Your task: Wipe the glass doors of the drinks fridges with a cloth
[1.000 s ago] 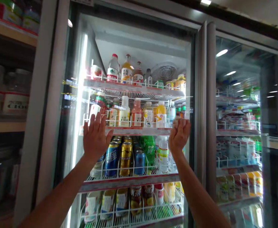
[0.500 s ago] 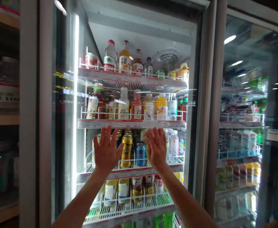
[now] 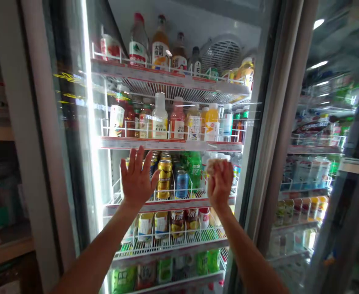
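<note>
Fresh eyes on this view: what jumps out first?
The left hand, spread open, and the right hand, gripping a pale crumpled wad, both raised before a lit fridge. A bright light strip runs down its left side. A gold can shines just right of the left hand.

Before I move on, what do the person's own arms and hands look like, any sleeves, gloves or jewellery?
The left forearm and right forearm are bare and slim, narrowing to the wrists; no sleeve shows. The ungloved left hand and ungloved right hand show no watch, bracelet or cable. Small rings or skin markings are too blurred to rule out.
</note>
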`<state>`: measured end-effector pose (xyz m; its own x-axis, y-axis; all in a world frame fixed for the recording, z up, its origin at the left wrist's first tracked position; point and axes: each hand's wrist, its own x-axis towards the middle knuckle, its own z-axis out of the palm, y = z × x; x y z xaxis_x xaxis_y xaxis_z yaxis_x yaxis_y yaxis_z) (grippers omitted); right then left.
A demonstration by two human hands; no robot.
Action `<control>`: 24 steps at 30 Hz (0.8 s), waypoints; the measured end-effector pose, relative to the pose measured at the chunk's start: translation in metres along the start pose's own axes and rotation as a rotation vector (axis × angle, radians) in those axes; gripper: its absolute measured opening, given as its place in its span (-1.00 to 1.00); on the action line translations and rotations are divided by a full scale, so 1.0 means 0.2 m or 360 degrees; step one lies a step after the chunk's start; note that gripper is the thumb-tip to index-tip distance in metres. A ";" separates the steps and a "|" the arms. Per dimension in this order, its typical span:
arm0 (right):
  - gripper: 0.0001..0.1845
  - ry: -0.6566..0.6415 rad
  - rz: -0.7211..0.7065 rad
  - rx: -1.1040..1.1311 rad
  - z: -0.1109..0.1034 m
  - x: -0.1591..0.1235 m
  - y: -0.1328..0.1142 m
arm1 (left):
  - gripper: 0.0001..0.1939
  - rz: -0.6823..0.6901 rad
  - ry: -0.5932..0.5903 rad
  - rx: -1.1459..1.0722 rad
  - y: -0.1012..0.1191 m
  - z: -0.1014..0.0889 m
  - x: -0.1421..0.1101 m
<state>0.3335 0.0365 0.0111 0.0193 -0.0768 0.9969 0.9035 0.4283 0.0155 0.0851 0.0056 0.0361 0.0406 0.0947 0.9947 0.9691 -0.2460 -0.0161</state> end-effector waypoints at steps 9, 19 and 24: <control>-0.32 -0.0278 -0.0309 0.0162 0.02 -0.08 -0.21 | -0.35 -0.0013 -0.0001 -0.0037 -0.01 -0.01 0.00; -0.34 -0.0188 -0.0352 0.0217 0.08 0.08 -0.28 | -0.40 0.0029 0.0009 0.0055 -0.03 -0.01 -0.04; -0.40 0.0106 -0.0101 0.0057 0.06 0.22 -0.15 | -0.46 0.0038 0.0019 0.0089 -0.10 -0.04 -0.09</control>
<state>0.3020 0.0314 0.0555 -0.0083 -0.1640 0.9864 0.8880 0.4523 0.0826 0.0640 0.0013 0.0185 0.0614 0.0778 0.9951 0.9800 -0.1936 -0.0453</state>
